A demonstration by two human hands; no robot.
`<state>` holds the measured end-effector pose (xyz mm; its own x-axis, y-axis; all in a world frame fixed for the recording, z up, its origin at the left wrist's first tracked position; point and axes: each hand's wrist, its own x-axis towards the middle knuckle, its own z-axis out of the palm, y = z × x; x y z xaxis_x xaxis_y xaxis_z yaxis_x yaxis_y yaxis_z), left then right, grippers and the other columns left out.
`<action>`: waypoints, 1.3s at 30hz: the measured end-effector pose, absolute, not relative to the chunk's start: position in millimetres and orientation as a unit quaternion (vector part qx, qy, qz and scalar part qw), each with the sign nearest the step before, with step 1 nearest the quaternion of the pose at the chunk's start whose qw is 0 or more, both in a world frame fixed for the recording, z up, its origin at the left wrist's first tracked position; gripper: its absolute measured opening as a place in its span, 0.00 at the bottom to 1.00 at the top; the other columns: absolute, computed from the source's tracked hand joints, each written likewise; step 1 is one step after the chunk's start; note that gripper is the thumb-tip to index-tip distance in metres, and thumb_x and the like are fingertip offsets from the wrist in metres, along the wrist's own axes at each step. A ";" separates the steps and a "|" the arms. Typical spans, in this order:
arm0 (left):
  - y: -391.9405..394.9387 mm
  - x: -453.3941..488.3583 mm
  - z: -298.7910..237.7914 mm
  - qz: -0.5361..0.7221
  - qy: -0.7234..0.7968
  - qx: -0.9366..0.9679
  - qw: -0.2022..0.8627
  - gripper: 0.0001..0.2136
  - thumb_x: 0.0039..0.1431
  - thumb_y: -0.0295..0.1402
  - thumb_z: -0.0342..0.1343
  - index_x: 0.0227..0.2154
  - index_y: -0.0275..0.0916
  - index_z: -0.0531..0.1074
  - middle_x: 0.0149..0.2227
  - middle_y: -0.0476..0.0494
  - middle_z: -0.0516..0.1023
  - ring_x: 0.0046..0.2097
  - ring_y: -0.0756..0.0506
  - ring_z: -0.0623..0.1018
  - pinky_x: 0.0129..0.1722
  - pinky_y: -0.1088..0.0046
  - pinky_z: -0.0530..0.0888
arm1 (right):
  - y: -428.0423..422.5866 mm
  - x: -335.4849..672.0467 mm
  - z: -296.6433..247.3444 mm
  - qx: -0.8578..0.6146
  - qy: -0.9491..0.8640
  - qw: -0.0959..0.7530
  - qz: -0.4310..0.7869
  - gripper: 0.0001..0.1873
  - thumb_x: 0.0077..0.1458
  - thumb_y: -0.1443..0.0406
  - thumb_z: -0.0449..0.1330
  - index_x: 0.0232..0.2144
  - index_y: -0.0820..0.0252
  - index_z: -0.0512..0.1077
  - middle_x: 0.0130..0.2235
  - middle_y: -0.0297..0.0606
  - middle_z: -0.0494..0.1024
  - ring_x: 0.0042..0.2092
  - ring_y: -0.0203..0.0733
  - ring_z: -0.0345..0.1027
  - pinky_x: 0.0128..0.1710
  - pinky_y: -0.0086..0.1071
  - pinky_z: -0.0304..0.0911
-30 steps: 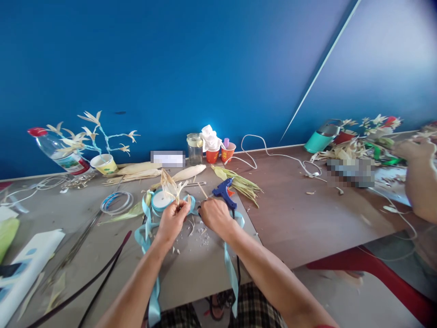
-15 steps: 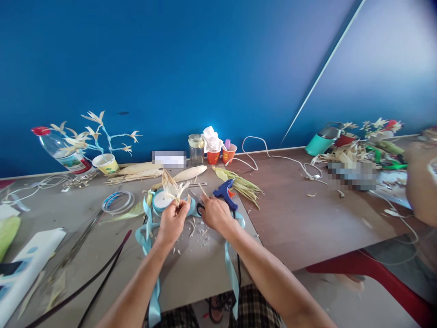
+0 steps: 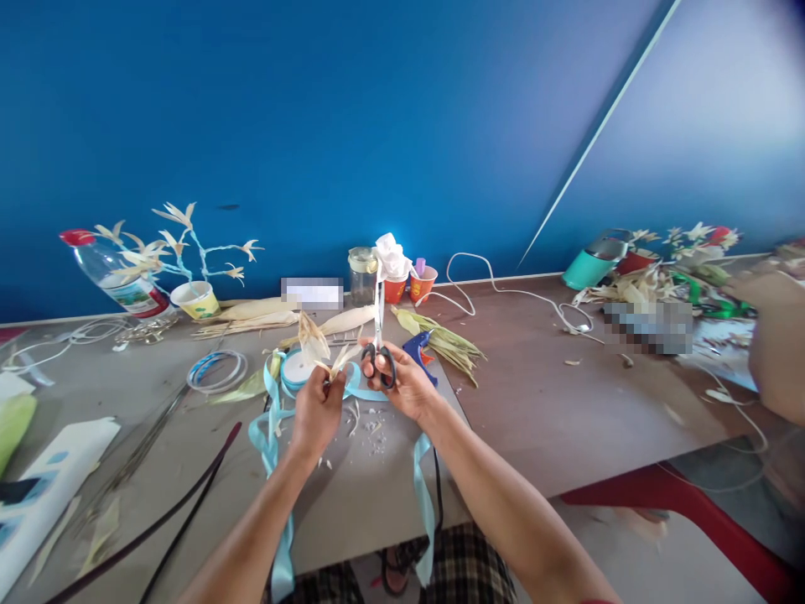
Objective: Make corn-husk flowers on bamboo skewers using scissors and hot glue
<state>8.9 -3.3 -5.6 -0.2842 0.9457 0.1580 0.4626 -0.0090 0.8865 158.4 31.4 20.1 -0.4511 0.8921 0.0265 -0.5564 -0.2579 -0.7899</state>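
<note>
Left hand [image 3: 318,411] pinches the husk flower [image 3: 313,341] by its base, petals free, while my right hand [image 3: 412,387] at 3 o'clock grips the scissors [image 3: 379,331], blades toward 12, clear of it.

At frame centre we find the scissors [image 3: 378,317] upright, the husk piece [image 3: 313,341] just left, the glue gun [image 3: 417,345] just right on the desk [image 3: 534,403], and the bottle [image 3: 116,281] far left.
</note>
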 end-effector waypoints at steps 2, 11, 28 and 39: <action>-4.7 11.2 -2.7 0.448 0.658 0.553 0.246 0.14 0.55 0.41 0.51 0.21 0.42 0.57 0.16 0.57 0.54 0.20 0.52 0.55 0.21 0.75 0.52 | 32.2 154.1 18.0 -0.257 -0.375 0.518 0.725 0.21 0.39 0.62 0.68 0.37 0.59 0.66 0.23 0.26 0.66 0.20 0.26 0.51 0.18 0.23 0.43; -8.3 17.0 1.4 0.408 0.645 0.607 0.223 0.11 0.54 0.39 0.51 0.21 0.41 0.62 0.15 0.56 0.56 0.19 0.51 0.56 0.21 0.74 0.53 | 32.9 150.9 17.2 -0.314 -0.366 0.571 0.665 0.24 0.36 0.64 0.68 0.36 0.56 0.63 0.25 0.25 0.69 0.22 0.27 0.57 0.18 0.21 0.49; -7.9 16.6 -1.4 0.401 0.613 0.643 0.224 0.07 0.52 0.37 0.52 0.23 0.41 0.66 0.20 0.50 0.67 0.24 0.49 0.66 0.25 0.74 0.59 | 35.1 153.9 17.8 -0.317 -0.356 0.560 0.678 0.24 0.35 0.64 0.68 0.36 0.58 0.63 0.23 0.24 0.67 0.20 0.26 0.55 0.19 0.21 0.46; -3.8 10.7 -17.2 0.434 0.546 0.611 0.374 0.11 0.51 0.37 0.56 0.37 0.41 0.66 0.23 0.52 0.72 0.23 0.50 0.70 0.24 0.75 0.65 | 44.3 157.0 11.8 -0.331 -0.351 0.569 0.666 0.22 0.35 0.63 0.68 0.34 0.59 0.64 0.20 0.22 0.66 0.19 0.25 0.54 0.18 0.21 0.46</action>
